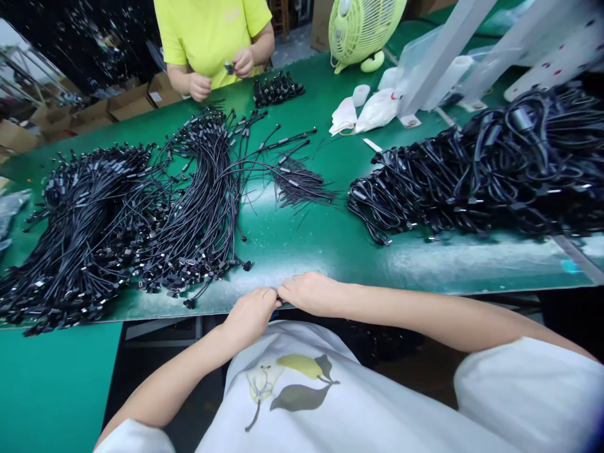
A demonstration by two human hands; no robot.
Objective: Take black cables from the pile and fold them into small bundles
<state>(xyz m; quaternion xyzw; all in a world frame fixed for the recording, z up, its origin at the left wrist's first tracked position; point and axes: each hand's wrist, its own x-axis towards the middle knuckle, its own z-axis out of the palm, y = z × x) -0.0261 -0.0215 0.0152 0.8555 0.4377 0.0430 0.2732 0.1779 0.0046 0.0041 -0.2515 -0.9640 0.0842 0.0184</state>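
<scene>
At the front edge of the green table [302, 251], my left hand [253, 314] and my right hand [309, 292] meet, fingers closed and pressed together. A small dark bit shows between the fingertips, but the hands hide most of it and I cannot tell its kind. To the left of my hands lies a bundle of short black cables [202, 201] with metal-tipped connectors. A second, larger heap of such cables [80, 226] is farther left. Beyond my hands is a pile of thin black cable ties or wire pieces [302, 182].
Coiled black cables [481, 163] are heaped along the right. A green fan [365, 28], white bags [377, 112] and grey metal posts [443, 56] stand behind. Across the table, a person in a yellow shirt [212, 38] handles a small dark piece near a black pile [278, 88].
</scene>
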